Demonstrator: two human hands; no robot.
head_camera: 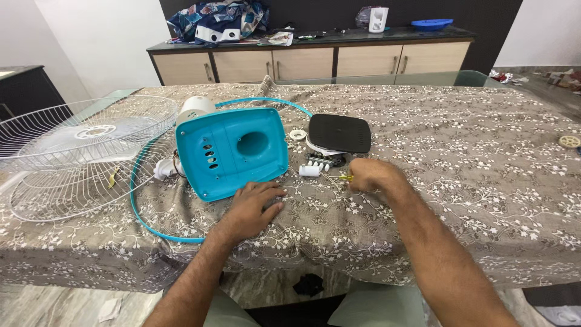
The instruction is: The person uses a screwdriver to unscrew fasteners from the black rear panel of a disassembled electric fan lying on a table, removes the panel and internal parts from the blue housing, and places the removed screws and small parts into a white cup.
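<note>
Step in hand: disassembly of a table fan looked under way, with the right hand (370,175) curled around a small yellow-handled screwdriver (342,177) at centre frame, its fist closed on the tool's grip.
Left hand: the left hand (253,209) lay flat with fingers loosely spread, palm down on the cloth-covered counter (460,157), its fingertips touching the lower edge of the turquoise plastic motor housing (232,150).
Housing position: centre-left of the frame, lying tilted on its back, with the white motor end showing at its upper left corner.
Housing look: a squarish shell with rounded corners, a deep oval recess near its middle and a short row of small slots on its left side; glossy and unmarked as far as could be seen.
Next move, as a judgement: the tool would need bringing across to the housing while the flat hand steadied the shell against sliding on the loose cloth.
Nearby parts: a black rounded-square base plate (339,133) sat just right of the housing, with a small white cylindrical piece (309,171) and a dark switch block (325,161) between it and the right hand.
Left of frame: two white wire fan guards (78,157) lay overlapping, a thin turquoise rim ring (140,209) looping around the housing.
Far background: a wooden sideboard (302,60) stood along the upper frame.
</note>
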